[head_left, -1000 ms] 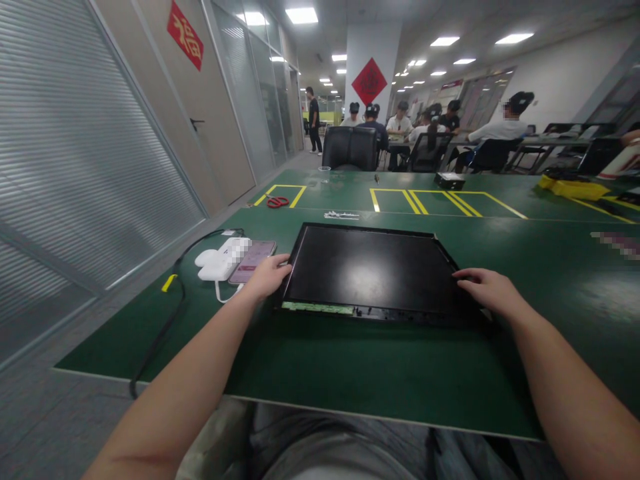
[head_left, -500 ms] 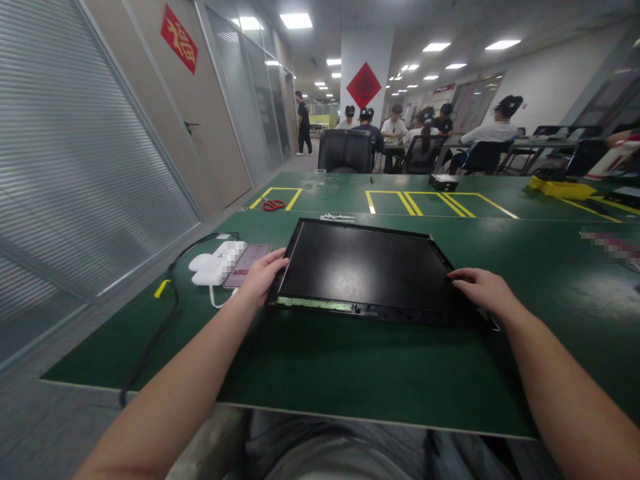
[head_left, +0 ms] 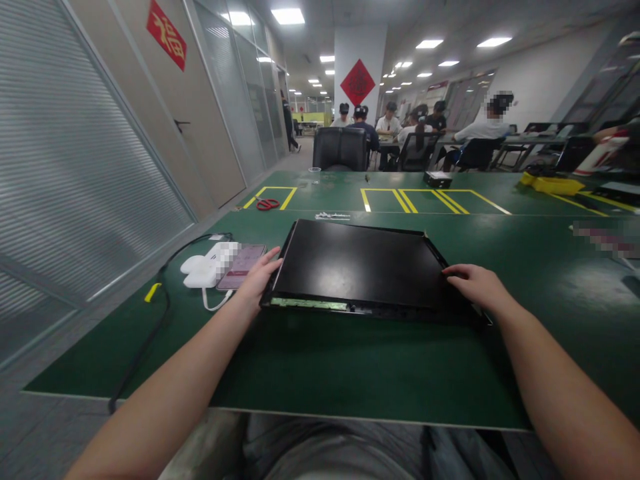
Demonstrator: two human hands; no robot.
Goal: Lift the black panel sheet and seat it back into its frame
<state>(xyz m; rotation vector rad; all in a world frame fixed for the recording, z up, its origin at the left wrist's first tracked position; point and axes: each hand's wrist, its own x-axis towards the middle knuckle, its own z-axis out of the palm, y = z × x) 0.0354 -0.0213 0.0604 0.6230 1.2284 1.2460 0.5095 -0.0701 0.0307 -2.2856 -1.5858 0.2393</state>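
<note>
A flat black display panel point(head_left: 350, 263) lies screen up on the green table point(head_left: 360, 380), sitting slightly askew in a black frame. Along its near edge runs a green circuit-board strip point(head_left: 307, 304). At the panel's left edge, my left hand point(head_left: 260, 277) grips the side with its fingers along the rim; part of the hand's grip is hidden. My right hand point(head_left: 473, 283) pinches the right edge, thumb and fingertips close together. Just left of my left hand lie a phone point(head_left: 243, 267) and a white device point(head_left: 213, 263) with a white cable.
Red-handled scissors point(head_left: 267, 204), a clear cup point(head_left: 314, 175) and a small black box point(head_left: 437, 179) stand farther back, near yellow tape markings. A black cable point(head_left: 160, 313) hangs over the left table edge. At the right back is a yellow object point(head_left: 550, 183). Several people sit beyond.
The whole view has shifted a little, so things appear farther left. Both hands stay at the panel's sides. A person walking in the background has moved behind the glass partition's edge.
</note>
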